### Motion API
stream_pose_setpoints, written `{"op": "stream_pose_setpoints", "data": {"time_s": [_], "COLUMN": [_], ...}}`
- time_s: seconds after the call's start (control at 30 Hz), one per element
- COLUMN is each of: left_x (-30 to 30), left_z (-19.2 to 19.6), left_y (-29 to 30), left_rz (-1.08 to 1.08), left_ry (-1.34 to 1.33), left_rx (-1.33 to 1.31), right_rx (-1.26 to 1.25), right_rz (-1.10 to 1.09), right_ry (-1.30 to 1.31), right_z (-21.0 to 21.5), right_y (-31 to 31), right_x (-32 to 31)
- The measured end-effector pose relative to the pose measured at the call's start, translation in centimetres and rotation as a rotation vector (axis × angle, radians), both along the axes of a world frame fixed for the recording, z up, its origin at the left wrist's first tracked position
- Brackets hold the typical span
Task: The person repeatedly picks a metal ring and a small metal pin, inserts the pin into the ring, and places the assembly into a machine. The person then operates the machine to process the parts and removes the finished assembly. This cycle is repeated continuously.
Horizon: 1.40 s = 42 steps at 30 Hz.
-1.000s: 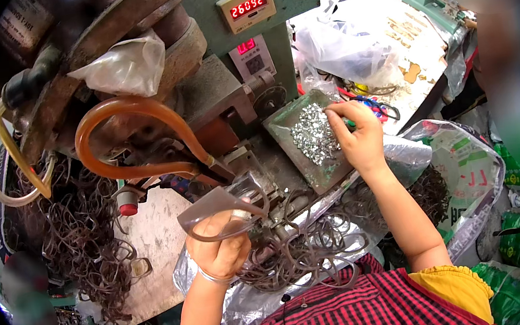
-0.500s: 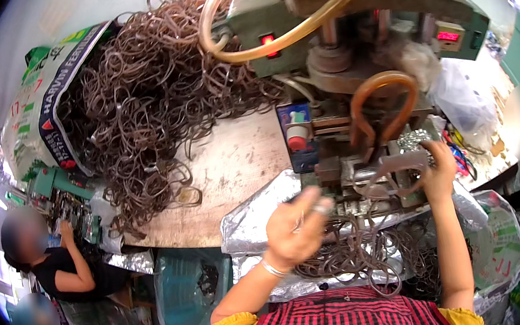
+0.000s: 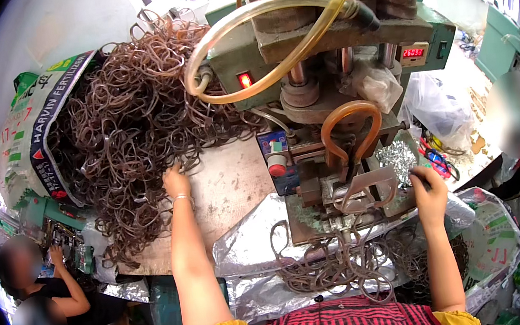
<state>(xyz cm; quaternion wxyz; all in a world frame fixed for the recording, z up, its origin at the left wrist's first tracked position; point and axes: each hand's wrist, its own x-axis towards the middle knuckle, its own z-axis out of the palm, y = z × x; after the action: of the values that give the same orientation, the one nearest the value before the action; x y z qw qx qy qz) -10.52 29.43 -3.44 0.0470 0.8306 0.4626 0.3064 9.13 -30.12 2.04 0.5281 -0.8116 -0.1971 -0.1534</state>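
At the near edge of a big heap of brown plastic loops, my left hand has its fingers closed on the end of a loop. My right hand is beside the press, thumb and fingertips drawn together; anything between them is too small to make out. Just left of it, a translucent brown loop sits at the bed of the green press. Small shiny metal pieces lie in a pile behind the right fingertips.
Several loose brown loops hang over foil in front of the press. A red button box stands at its left. Orange tubing arches over the bed. A printed sack backs the heap. Other people sit left and right.
My left hand has swung from in front of the press left and away to the heap. My right hand has drawn back slightly from the loop at the press. The view has shifted.
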Motion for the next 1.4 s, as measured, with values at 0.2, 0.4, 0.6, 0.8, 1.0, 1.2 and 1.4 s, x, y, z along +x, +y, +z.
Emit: {"op": "stream_pose_setpoints", "data": {"time_s": [0.2, 0.4, 0.6, 0.8, 1.0, 1.2, 1.4], "left_x": [-1.1, -1.4, 1.4, -0.2, 1.7, 4.1, 1.0], "left_z": [1.1, 5.9, 6.5, 2.4, 11.1, 16.3, 12.5], "left_y": [-11.3, -20.1, -21.2, -24.2, -30.0, -29.9, -32.8], "left_rz": [-0.397, -0.544, -0.587, -0.523, -0.76, -0.85, -0.91], "left_ry": [0.116, -0.294, -0.486, -0.785, -1.054, -0.926, -0.57], "left_rx": [0.06, -0.268, -0.321, -0.542, -0.077, 0.309, 0.368], "right_rx": [-0.045, 0.048, 0.093, 0.536, 0.6, 0.744, 0.551], "right_rz": [-0.229, -0.105, 0.46, 0.482, 0.502, 0.604, 0.736], "right_ry": [-0.016, 0.067, -0.247, 0.406, 0.539, 0.662, 0.679], "right_z": [-1.8, 1.3, 8.6, 6.3, 7.2, 9.5, 9.8], "right_y": [-7.5, -3.9, 7.0, 10.1, 9.5, 10.4, 6.1], "right_x": [-3.4, -5.3, -2.3, -4.6, -4.7, -5.8, -5.9]}}
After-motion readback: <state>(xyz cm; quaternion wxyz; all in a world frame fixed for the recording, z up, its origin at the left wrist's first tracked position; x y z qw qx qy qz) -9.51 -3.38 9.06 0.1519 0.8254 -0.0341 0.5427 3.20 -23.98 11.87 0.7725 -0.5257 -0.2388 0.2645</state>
